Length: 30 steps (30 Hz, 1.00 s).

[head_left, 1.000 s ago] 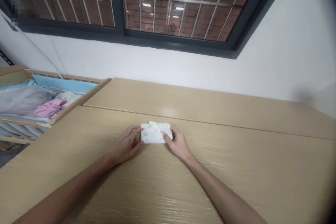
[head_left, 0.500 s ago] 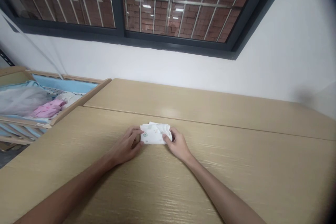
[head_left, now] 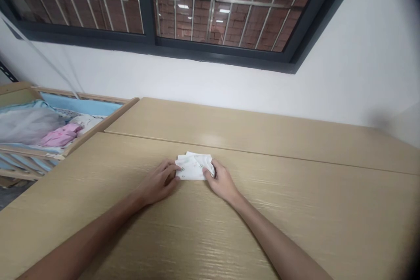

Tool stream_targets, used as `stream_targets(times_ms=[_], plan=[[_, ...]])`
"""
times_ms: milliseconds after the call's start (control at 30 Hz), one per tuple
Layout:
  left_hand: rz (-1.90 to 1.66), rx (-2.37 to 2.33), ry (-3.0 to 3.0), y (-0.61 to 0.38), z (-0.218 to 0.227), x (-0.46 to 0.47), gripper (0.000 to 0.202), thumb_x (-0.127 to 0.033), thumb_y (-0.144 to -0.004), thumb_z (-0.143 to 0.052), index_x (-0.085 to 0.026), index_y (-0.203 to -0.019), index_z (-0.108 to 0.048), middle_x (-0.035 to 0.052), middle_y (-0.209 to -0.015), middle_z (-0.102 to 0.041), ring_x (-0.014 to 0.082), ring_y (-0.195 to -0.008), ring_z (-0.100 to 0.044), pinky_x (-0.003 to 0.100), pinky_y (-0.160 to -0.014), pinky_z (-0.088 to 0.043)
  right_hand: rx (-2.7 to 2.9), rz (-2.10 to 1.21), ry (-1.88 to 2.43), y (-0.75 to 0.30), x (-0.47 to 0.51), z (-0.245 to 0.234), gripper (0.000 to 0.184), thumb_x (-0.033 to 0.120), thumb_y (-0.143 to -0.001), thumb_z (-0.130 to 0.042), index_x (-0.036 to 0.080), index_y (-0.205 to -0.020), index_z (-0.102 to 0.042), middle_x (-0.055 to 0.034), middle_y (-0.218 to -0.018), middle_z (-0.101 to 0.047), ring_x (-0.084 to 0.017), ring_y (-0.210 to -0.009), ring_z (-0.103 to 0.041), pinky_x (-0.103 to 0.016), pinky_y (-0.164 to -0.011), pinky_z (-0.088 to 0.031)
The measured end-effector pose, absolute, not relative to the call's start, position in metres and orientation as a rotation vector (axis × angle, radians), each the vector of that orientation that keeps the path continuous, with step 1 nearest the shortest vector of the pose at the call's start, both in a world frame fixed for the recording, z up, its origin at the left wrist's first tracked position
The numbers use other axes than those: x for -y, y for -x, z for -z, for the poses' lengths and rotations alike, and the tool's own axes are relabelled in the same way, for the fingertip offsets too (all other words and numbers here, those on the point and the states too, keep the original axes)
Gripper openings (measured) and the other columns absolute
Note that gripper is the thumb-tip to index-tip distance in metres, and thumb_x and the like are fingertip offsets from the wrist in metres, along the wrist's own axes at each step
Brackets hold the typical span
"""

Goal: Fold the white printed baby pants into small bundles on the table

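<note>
A small folded white cloth (head_left: 193, 167) with faint coloured prints lies on the wooden tabletop (head_left: 210, 227); its layers show unevenly along the back edge. My left hand (head_left: 164, 179) holds its left edge, with the thumb at the front corner and a finger resting on top. On the other side, my right hand (head_left: 223, 179) grips the right end, thumb over the cloth and the other fingers curled behind that edge. Whether the cloth is a garment cannot be made out.
A wooden crib (head_left: 64, 155) with blue padding stands to the left of the table. Inside it lie a pink cloth (head_left: 61, 135) and sheer white netting (head_left: 29, 124). Behind the table is a white wall (head_left: 197, 81) below a dark-framed barred window (head_left: 210, 52).
The cloth's upper left layer has shifted slightly, and its top folds now sit differently near my left fingers. Both hands stay in almost the same place.
</note>
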<state>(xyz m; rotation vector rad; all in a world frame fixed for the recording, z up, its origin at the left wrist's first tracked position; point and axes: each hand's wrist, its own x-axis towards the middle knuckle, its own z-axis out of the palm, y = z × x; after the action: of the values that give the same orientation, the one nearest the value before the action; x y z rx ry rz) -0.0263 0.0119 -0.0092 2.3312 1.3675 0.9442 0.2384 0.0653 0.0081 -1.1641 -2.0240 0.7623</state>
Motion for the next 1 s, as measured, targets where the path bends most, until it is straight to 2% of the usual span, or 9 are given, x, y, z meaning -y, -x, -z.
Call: stream_targets(times_ms=[267, 567, 1000], plan=[[-0.838, -1.391, -2.33, 0.0262, 0.0079, -0.0119, 0.027, -0.033, -0.099, -0.049, -0.025, -0.124, -0.056, 0.0079, -0.115, -0.062, 0.0243, -0.107, -0.059, 0.042, -0.097, -0.049, 2.052, -0.733, 1.187, -0.2381, -0.0649, -0.009, 0.022, 0.036, -0.094, -0.051, 0.017, -0.1, -0.06, -0.006, -0.09, -0.068, -0.021, -0.078, -0.06, -0.031, -0.071, -0.045], [-0.863, -1.392, -2.321, 0.0239, 0.0045, -0.01, 0.028, -0.035, -0.099, -0.048, -0.025, -0.124, -0.056, 0.0092, -0.123, -0.061, 0.0261, -0.115, -0.057, 0.044, -0.102, -0.047, 2.057, -0.712, 1.186, -0.2382, -0.0637, -0.0097, 0.02, 0.036, -0.095, -0.051, 0.018, -0.098, -0.059, -0.0055, -0.089, -0.067, -0.021, -0.078, -0.06, -0.03, -0.072, -0.045], [-0.832, -1.397, -2.286, 0.0248, 0.0066, -0.011, 0.029, -0.036, -0.1, -0.049, -0.026, -0.126, -0.053, 0.0086, -0.125, -0.061, 0.026, -0.117, -0.057, 0.046, -0.103, -0.046, 2.06, -0.718, 1.185, -0.2382, -0.064, -0.0102, 0.016, 0.035, -0.095, -0.051, 0.02, -0.093, -0.057, -0.0045, -0.087, -0.067, -0.02, -0.077, -0.06, -0.03, -0.07, -0.044]])
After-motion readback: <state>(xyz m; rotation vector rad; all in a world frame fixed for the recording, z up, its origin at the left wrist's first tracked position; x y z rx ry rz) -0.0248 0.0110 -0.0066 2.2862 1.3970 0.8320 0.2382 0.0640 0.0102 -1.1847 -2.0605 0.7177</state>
